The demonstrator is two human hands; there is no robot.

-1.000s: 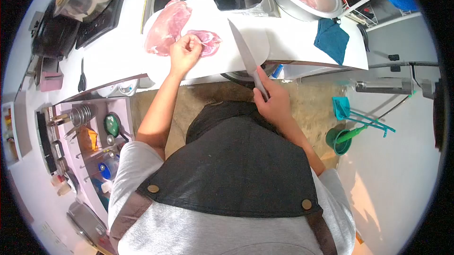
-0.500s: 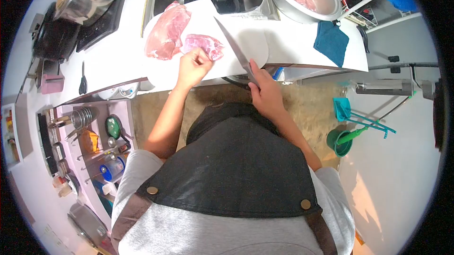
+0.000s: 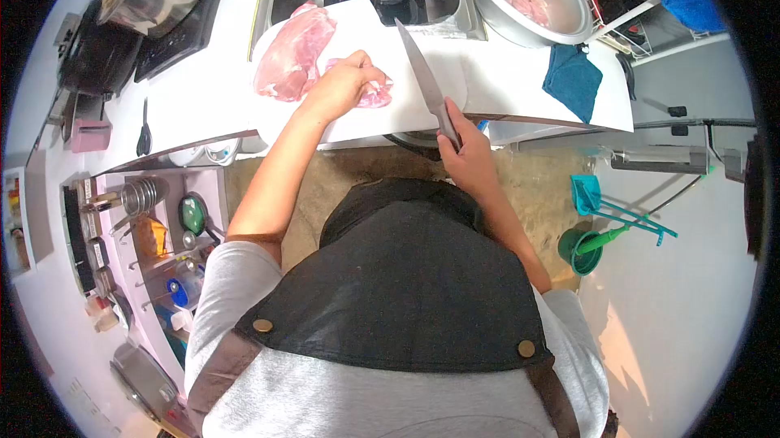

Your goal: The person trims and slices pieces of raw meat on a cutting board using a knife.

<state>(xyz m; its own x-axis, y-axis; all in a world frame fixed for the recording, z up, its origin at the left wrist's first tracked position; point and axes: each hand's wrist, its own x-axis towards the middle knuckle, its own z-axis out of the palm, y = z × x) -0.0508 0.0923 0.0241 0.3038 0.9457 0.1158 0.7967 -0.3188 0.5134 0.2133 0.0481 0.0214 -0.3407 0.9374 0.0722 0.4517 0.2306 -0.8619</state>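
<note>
A large piece of raw meat (image 3: 290,58) lies on the left part of a white cutting board (image 3: 414,101). Beside it is a smaller piece of raw meat (image 3: 376,97), partly covered by my left hand (image 3: 345,84), whose fingers are curled down onto it. My right hand (image 3: 469,152) is wrapped around the handle of a kitchen knife (image 3: 422,69). The blade points up and away, over the right side of the board and apart from the meat.
Behind the board is a steel sink (image 3: 280,3) with dark items in it. A large metal bowl (image 3: 569,19) with meat pieces stands at the back right, near a folded blue cloth (image 3: 572,83). Kitchen scissors (image 3: 144,137) lie on the counter at left.
My left hand has moved forward and right, from the smaller piece's near edge to over its top. The knife has shifted slightly right and its blade stands a little more upright.
</note>
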